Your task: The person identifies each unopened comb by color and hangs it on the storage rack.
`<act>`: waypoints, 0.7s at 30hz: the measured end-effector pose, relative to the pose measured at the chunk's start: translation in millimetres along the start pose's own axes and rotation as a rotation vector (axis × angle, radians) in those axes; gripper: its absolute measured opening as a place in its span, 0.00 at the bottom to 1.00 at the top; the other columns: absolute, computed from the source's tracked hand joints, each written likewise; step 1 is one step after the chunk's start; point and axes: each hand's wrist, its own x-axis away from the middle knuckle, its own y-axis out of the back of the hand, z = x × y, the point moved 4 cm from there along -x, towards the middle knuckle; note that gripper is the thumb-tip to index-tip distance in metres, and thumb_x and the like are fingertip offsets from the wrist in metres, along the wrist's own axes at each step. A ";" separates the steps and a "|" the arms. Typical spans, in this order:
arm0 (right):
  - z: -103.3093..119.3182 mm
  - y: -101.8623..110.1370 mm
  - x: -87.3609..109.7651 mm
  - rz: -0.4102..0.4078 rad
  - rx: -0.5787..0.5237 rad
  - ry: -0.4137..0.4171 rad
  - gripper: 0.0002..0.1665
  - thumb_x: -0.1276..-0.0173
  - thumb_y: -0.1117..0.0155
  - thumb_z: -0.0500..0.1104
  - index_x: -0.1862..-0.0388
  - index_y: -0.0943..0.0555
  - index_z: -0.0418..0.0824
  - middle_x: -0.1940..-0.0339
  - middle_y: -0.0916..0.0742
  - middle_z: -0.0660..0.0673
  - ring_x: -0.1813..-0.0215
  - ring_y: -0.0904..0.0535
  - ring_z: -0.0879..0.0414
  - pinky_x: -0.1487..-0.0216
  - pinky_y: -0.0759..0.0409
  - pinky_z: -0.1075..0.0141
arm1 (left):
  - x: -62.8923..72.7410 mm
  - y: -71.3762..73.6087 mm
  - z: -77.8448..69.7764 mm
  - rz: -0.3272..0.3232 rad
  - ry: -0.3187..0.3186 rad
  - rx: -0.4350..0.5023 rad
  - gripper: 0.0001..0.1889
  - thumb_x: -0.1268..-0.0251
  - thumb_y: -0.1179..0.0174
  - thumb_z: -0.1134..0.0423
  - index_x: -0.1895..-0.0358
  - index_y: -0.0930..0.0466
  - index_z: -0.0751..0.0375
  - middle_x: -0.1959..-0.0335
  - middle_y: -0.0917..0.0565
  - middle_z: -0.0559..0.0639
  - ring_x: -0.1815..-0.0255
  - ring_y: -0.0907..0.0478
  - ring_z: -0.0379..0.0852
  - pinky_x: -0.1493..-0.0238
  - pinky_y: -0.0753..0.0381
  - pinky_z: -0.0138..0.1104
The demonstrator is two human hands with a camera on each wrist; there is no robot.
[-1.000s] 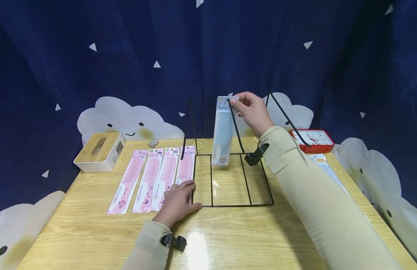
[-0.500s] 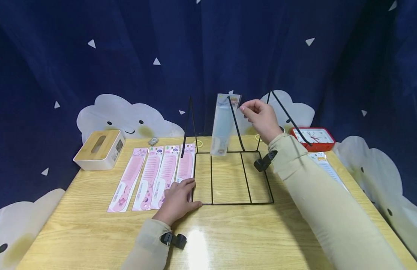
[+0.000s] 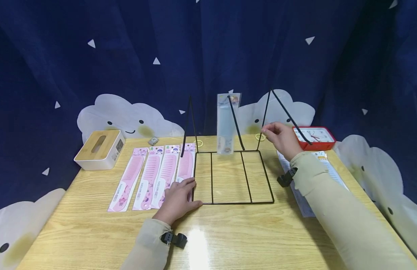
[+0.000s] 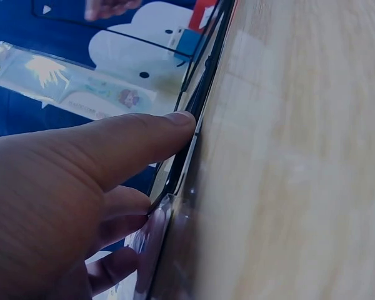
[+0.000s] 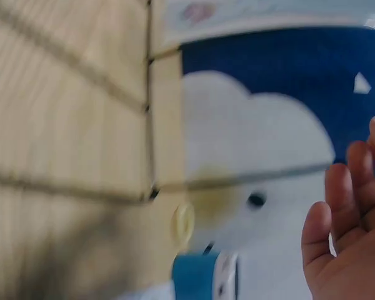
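The head camera is looking forward and down over the worktop (image 3: pixel 235 240). Both wrist cameras, near and turned sideways, are facing the curtain (image 3: pixel 208 52), sharing the hanging pack (image 3: pixel 225 125): upper left in left frame, at top in right.

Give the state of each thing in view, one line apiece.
Left hand, holding the wire rack's near left corner
Right hand, holding nothing, fingers loosely curled
Wire rack, standing, outer prongs bare
Blue comb, packaged, hanging from middle prong
Pink combs, packaged, lying flat
Right-side packages, lying, partly hidden
Tissue box, upright, no tissue showing
Red clock, upright, face showing
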 end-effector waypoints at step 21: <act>-121.3 28.7 15.6 0.325 0.447 -0.245 0.36 0.31 0.37 0.41 0.29 0.36 0.27 0.34 0.26 0.22 0.34 0.30 0.28 0.36 0.33 0.38 | 0.3 0.2 -0.6 0.010 0.002 -0.001 0.41 0.46 0.28 0.42 0.31 0.26 0.60 0.26 0.30 0.49 0.42 0.29 0.55 0.52 0.34 0.49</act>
